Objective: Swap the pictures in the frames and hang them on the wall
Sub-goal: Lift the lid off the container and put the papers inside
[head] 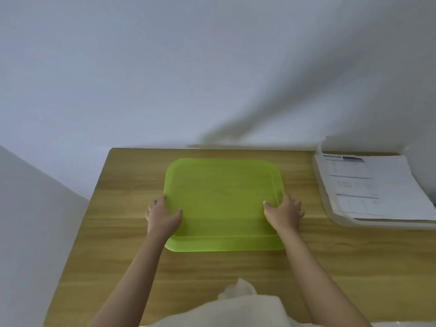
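Observation:
A lime-green plastic tray (221,199) lies flat in the middle of a wooden table (122,251). My left hand (162,214) grips the tray's left rim, thumb on the inside and fingers over the outer edge. My right hand (284,212) grips the right rim the same way. Nothing lies in the tray. No picture frames or pictures are in view.
A clear tray with a stack of printed papers (370,185) sits at the table's back right corner. A plain white wall (212,67) rises right behind the table. White cloth (236,305) bunches at the table's near edge.

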A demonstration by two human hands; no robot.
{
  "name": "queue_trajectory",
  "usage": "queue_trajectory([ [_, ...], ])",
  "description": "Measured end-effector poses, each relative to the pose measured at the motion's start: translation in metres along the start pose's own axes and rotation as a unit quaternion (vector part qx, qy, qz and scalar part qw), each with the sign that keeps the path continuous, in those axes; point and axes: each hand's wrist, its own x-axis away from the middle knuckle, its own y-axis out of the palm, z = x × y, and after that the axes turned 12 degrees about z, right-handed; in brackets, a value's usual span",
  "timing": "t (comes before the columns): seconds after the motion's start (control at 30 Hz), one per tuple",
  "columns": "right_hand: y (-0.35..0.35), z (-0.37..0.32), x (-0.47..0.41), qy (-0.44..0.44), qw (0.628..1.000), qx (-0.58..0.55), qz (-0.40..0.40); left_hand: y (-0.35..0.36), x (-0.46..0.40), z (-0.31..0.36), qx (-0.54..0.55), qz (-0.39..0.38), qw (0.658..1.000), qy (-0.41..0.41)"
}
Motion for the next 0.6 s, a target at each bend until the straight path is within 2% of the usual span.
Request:
queue_trajectory([
  [0.27,-0.013,0.000,0.000,0.004,0.994,-0.090,0.057,-0.007,-0.016,0.003,0.016,-0.018,0.999,0.036],
  [0.6,-0.086,-0.002,-0.032,-0.066,0.966,-0.201,0.148,-0.014,0.016,0.070,0.107,0.059,0.986,0.112],
])
